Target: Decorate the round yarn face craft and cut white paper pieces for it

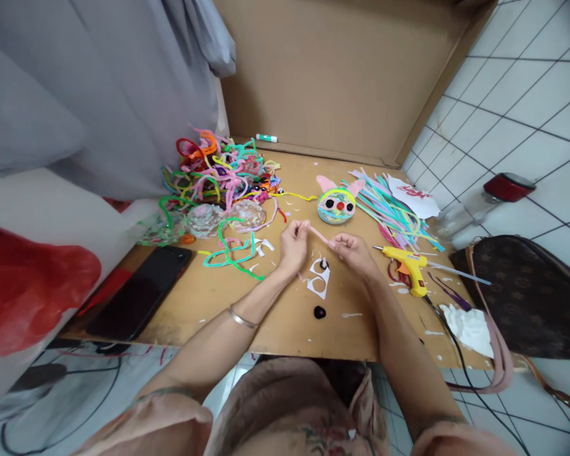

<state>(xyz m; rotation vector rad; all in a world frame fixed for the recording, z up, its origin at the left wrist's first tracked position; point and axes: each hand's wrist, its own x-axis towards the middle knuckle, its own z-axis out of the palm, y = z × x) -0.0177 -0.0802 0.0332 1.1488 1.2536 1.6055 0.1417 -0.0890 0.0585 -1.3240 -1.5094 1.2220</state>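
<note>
While left hand (294, 246) and right hand (354, 252) both pinch the pink pipe cleaner (318, 235), neither is nearer: it spans the gap between fingertips, just off the near-left side of the eared ball (336, 215). Long axis slants, left end farther out. Exposed length looks slim, pale, almost straight.

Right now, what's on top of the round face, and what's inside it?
Two pink ears stick out at the top of the round face. Its inside can't be seen because the outside covers it.
</note>
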